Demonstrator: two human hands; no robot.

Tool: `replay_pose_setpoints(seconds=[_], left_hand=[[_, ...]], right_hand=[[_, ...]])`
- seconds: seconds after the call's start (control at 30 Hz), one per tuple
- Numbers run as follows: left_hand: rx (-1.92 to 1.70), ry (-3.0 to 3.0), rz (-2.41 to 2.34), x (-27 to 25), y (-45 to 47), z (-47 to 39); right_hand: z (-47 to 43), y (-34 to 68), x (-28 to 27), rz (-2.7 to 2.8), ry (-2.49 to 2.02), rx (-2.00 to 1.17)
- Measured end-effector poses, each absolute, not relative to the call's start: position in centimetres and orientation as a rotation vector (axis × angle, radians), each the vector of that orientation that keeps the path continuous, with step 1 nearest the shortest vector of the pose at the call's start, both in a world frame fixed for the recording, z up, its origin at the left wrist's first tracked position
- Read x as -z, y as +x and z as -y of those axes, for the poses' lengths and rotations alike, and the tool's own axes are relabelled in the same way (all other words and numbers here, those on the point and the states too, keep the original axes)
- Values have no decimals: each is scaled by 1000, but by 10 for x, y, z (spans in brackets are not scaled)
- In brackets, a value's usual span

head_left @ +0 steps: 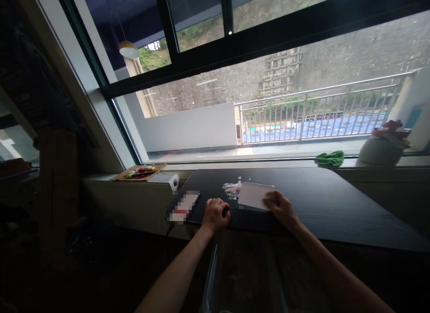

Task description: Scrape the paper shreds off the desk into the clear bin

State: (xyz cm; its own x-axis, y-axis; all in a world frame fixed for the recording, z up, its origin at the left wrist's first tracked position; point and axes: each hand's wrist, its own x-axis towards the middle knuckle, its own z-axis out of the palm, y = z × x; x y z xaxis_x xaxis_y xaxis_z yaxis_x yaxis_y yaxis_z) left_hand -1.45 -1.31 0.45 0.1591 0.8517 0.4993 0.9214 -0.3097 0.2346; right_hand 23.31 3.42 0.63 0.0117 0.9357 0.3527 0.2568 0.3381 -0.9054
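My right hand (280,207) grips the right end of a thin, pale flat card (255,195), which lies low over the dark table (311,192). Just past the card's left edge is a small heap of whitish scraps (231,189), with a few bits scattered behind it. My left hand (216,215) rests at the table's front edge, fingers curled in a loose fist around a dark gap; I see nothing held in it. Below the edge, between my forearms, a clear plastic bin (210,277) stands in shadow, its contents too dim to make out.
A phone-like object (183,207), partly blurred out, lies at the table's left end. On the sill are a board with small colourful items (141,170), a green cloth (331,158) and a white rounded pot (381,149). A white radiator (134,196) stands left of the table.
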Motion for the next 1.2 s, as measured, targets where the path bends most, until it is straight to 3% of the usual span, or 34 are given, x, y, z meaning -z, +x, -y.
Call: replay_pose_setpoints(seconds=[0.2,0.73,0.93,1.2], left_hand=[[827,-2267,1776,-5,-13,13],[814,-2245,1824,-5,-13,12],[814,-2255,1830,-5,-14,11],[825,-2388,1754,-2,-17,18]], right_hand=[[-38,231,-3,1522,-1152,-703],[-34,229,-5,1590,-1008,-966],[-33,235,-3,1454,-1234,-746],[-30,235,-6,1468,-1158,-806]])
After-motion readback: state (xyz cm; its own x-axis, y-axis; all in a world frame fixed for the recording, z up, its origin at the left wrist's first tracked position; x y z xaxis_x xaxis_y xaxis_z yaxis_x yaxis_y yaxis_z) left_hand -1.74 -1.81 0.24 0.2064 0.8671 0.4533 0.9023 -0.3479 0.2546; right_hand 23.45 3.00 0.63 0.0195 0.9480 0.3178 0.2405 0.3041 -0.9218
